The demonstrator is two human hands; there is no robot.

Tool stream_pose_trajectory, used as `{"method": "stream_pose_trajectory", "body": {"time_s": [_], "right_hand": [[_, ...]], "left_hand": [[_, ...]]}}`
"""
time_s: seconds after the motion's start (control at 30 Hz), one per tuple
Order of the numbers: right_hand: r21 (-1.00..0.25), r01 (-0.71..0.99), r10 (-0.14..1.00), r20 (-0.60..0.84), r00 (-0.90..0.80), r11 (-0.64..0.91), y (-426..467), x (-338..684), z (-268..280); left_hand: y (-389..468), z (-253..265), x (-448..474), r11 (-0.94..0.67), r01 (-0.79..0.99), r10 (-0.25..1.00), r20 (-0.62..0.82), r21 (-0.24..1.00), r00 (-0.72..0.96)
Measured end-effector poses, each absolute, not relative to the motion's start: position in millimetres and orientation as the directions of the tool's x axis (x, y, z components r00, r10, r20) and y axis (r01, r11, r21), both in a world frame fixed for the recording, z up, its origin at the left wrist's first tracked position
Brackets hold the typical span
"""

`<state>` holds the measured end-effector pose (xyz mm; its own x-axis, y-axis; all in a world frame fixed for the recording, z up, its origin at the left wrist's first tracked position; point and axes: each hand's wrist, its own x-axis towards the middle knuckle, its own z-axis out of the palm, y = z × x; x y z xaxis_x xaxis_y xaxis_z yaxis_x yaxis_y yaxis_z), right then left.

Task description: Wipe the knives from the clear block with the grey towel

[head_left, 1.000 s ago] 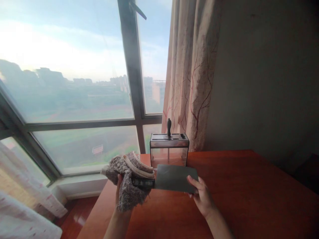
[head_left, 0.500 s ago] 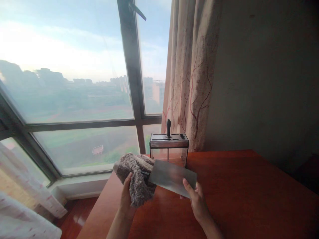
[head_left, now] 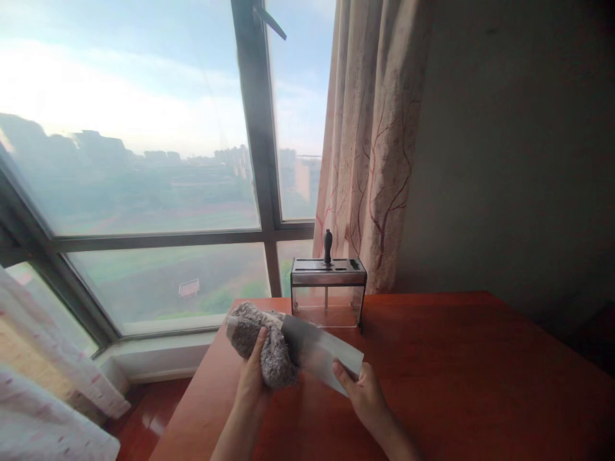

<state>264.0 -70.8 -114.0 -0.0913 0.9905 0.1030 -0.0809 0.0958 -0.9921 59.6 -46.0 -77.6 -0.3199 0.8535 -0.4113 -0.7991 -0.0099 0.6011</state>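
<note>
My left hand (head_left: 254, 368) grips a bunched, fluffy grey cloth (head_left: 278, 358), its thumb on top. The cloth wraps one end of a wide, flat, grey metal blade, which looks like a cleaver (head_left: 319, 352). Whatever handle it has is hidden in the cloth. My right hand (head_left: 362, 387) pinches the blade's other end, thumb on the upper face and fingers underneath. The blade is held above the table, slanting down to the right. Just behind it stands a clear-walled knife holder (head_left: 329, 278) with a black handle (head_left: 327, 246) sticking up from its top.
The reddish-brown wooden table (head_left: 446, 358) spreads under my hands and to the right. Windows with a dark frame (head_left: 158, 241) rise behind its left side. A patterned beige curtain (head_left: 375, 147) hangs behind the knife holder. White curtains (head_left: 52, 410) hang at the lower left.
The cloth has shifted slightly right and now wraps over the blade's left end. The blade's right end and my right hand have moved left and down.
</note>
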Motion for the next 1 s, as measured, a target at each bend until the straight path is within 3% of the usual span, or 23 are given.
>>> {"method": "stream_pose_trajectory", "body": {"time_s": [0.13,0.3,0.63,0.9,1.0], "right_hand": [[-0.966,-0.252,0.990,0.086,-0.111,0.056,-68,263,-101],[-0.937,-0.349,0.995,0.017,-0.101,-0.020,-68,267,-97],[-0.991,-0.114,0.980,0.096,-0.175,0.077,-75,262,-93],[-0.987,-0.161,0.995,0.036,-0.090,0.021,-78,268,-94],[-0.991,-0.129,0.989,0.051,-0.140,0.033,-79,268,-95]], "left_hand": [[-50,-73,60,-0.107,-0.708,0.883,-0.260,0.698,-0.390],[-53,-73,63,-0.083,-0.673,0.890,-0.249,0.735,-0.382],[-51,-66,60,-0.090,-0.711,0.818,-0.356,0.697,-0.452],[-47,-72,30,-0.265,-0.688,0.840,-0.189,0.676,-0.509],[-45,-76,25,-0.292,-0.712,0.853,-0.162,0.639,-0.496]]}}
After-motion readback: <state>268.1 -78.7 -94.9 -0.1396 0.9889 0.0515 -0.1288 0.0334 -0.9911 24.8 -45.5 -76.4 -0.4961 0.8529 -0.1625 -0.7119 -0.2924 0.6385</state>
